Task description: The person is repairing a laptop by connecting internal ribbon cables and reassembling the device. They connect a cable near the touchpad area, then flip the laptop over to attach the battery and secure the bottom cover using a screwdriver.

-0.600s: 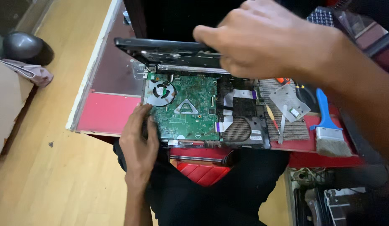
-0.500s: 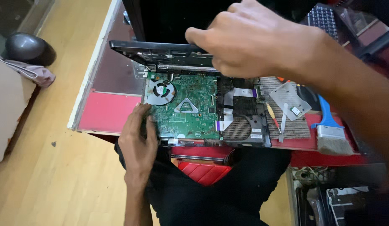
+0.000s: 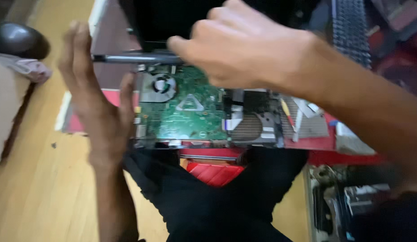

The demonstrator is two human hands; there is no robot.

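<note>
Head view: opened laptop point(image 3: 208, 112) lay on the red-topped bench point(image 3: 334, 157), long axis left-right, green board point(image 3: 190, 112) exposed, dark hinge bar point(image 3: 136, 57) along its far edge. Right hand point(image 3: 244, 54) hovered over the far middle, fingers point(image 3: 181, 47) curled at the bar; blur hid whether they actually pinched it. Left hand point(image 3: 98, 103) was spread flat, palm against the laptop's left edge, gripping nothing. Right hand was nearer the hinge.
</note>
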